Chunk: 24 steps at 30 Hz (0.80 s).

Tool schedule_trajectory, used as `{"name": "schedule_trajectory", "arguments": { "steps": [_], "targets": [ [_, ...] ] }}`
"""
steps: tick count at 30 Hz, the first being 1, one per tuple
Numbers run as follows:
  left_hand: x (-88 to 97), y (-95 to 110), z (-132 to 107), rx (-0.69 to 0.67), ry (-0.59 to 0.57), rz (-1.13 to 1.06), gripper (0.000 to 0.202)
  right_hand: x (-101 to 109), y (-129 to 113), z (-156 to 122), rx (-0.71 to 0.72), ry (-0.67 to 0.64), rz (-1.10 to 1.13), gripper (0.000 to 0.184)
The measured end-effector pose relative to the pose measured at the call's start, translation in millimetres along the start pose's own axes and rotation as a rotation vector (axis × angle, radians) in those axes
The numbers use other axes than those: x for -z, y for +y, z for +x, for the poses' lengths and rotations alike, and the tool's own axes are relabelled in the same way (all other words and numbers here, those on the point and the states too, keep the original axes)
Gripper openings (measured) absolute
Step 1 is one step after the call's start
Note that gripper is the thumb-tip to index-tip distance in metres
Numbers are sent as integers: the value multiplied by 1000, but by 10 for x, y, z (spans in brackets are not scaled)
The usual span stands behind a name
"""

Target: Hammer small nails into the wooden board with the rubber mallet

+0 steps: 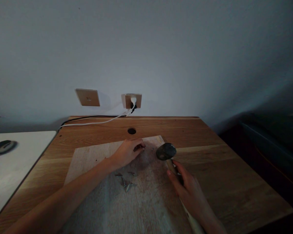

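Observation:
My right hand (pixel 188 187) is closed around the wooden handle of a hammer (pixel 166 151). Its thick dark head is raised over the right edge of a pale wooden board (pixel 107 211). At the far part of that board, my left hand (pixel 129 151) is closed in a pinch, its fingertips low over the surface. Whatever sits between those fingertips is too small to make out. Several loose metal nails (pixel 127 185) lie in a small heap on the board, nearer me than the left hand. Small dark spots dot the board around the left hand.
Under the board is a brown wooden table (pixel 224 175) with a round cable hole (pixel 132 131). White and black cables (pixel 95 123) run along its back edge to a wall socket (pixel 133 101). A white surface (pixel 19 169) with a dark round object (pixel 3 147) adjoins the left side.

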<state>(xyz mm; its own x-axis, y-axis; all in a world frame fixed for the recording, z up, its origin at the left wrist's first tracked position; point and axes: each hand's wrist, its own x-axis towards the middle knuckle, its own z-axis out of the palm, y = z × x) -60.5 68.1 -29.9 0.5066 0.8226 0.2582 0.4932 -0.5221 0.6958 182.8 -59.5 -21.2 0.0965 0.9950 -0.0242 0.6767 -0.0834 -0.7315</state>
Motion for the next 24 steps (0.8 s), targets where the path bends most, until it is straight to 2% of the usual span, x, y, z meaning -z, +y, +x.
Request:
{"name": "schedule_trajectory", "arguments": {
  "steps": [9,14,19,24],
  "targets": [
    [-40,-28,-11,-79,-43,102,14,24,-37,-14,-22,-9,-31,59],
    [-48,-23,0,-124,-34,197,9,16,-39,-4,-29,-43,-6,61],
    [-70,-69,22,-89,-27,106,18,81,-132,42,-7,-28,0,58],
    [-103,-123,23,-66,-24,-62,36,170,-386,152,65,-99,29,47]
  ]
}}
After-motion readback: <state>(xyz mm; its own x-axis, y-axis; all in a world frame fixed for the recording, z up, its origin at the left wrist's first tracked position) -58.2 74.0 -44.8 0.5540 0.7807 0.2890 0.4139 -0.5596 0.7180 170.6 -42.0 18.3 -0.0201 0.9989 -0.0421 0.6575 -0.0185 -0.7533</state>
